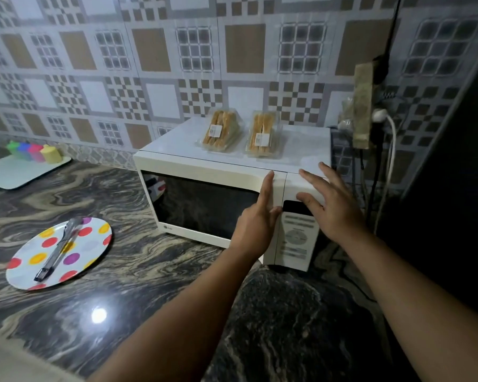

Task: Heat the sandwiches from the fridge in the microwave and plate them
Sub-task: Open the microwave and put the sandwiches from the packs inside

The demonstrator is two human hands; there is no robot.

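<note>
Two packs (222,131) of sandwiches sit wrapped on top of the microwave (204,188), door shut. Left hand (257,219) flat against the door's right edge, fingers extended, gripping nothing. Right hand (326,205) spread open over the control panel, empty. Step looks like door-opening; next calls for swinging it wide, then unwrapping. Plate (58,255) with tongs (58,249) waits on the counter.

A dark marbled stone counter (155,293) carries a white microwave (218,172) near the right, a polka-dot plate (94,244) at the left front, and a pale tray (17,172) far back left by the tiled wall. The microwave stands apart from both.
</note>
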